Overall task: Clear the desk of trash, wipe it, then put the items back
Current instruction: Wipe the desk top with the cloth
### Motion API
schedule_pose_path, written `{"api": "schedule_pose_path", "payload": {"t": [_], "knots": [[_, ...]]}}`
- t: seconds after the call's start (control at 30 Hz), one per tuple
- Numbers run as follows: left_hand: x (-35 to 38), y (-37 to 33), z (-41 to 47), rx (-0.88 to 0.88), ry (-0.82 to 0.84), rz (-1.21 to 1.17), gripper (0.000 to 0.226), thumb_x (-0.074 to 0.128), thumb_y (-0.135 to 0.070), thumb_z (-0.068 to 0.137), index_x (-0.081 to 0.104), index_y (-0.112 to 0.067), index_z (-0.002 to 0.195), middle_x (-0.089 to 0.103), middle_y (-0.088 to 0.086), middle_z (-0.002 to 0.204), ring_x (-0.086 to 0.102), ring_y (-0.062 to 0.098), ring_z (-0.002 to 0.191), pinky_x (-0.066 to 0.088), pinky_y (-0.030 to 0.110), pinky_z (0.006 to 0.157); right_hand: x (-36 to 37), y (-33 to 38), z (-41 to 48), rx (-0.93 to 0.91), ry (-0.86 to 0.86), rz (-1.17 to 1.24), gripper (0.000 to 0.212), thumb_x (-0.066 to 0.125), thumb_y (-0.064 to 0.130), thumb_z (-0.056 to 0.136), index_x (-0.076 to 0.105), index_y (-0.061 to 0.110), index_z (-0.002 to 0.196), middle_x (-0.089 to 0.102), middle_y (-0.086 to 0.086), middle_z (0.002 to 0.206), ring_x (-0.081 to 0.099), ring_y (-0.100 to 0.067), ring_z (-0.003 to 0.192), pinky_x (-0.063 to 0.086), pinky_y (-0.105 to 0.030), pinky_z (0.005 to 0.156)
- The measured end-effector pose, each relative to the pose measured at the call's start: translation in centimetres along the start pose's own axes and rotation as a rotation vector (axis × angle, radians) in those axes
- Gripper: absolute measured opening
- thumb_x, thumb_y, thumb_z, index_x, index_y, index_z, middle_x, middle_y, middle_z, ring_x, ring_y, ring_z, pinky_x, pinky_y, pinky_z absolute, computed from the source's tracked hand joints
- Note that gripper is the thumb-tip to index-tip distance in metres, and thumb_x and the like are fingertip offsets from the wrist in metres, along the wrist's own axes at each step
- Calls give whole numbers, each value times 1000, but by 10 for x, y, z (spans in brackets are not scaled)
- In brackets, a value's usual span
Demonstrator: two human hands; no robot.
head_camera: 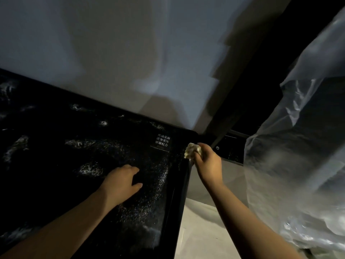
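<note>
Evidently mid-wipe: the desk (46, 174) is streaked wet, right hand (207, 161) gripping a crumpled wad (192, 150) at its edge, left hand (121, 182) resting loose-fingered, items not yet back.

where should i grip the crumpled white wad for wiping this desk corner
Probably its near half, from the right side, as the right hand grips it: the crumpled white wad sticks out beyond the fingers toward the desk corner, leaving that face free to rub.

The left hand (121, 181) rests on the black glossy desk top (56, 165), with the small white printed label (162, 142) at its one o'clock. At two o'clock, the right hand (207, 161) holds a crumpled pale wad (191, 149) at the desk's far right corner. Off the desk, at three o'clock, is a large clear plastic bag (298, 146).
</note>
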State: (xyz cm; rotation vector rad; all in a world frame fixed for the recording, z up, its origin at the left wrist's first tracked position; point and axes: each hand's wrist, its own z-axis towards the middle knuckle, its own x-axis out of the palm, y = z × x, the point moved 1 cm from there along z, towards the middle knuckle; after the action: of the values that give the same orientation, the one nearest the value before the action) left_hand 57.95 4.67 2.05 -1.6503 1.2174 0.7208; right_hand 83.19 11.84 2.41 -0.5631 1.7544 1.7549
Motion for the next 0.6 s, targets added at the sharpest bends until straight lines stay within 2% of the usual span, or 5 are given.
{"api": "schedule_pose_path", "payload": {"t": [0.17,0.33,0.43,0.5,0.6], "knots": [[12,3,49,1,-10,10,68,54,-51,90,32,-24,149,31,-4,153,32,16,139,28,25,113,34,-15,50,-60,-42,2,31,58,8,89,64,14,119,70,-6,108,65,-21,100,48,-24,86],[29,8,83,-39,75,125,85,51,-62,87,9,-30,153,-2,-2,161,0,26,148,12,43,120,59,-25,88,-87,-80,51,29,50,-5,85,66,9,105,69,-7,97,60,-7,81,42,-11,78],[40,17,91,-67,126,158,95,54,-68,81,6,-29,153,-9,-2,161,-4,28,148,16,47,119,79,-35,106,-72,-43,44,22,45,0,82,60,16,82,66,-3,84,62,-17,78,51,-33,75],[47,20,91,-66,142,171,101,58,-69,78,4,-28,153,-14,-1,160,-7,28,148,18,48,118,89,-47,115,-15,-16,45,21,44,-1,84,58,15,83,66,-4,83,64,-23,83,51,-39,80],[51,22,91,-56,143,210,106,59,-70,76,1,-28,153,-18,-1,159,-8,29,148,19,49,118,94,-60,119,22,102,42,22,48,-1,92,61,3,110,65,-11,109,59,-14,105,38,-11,95]]}}
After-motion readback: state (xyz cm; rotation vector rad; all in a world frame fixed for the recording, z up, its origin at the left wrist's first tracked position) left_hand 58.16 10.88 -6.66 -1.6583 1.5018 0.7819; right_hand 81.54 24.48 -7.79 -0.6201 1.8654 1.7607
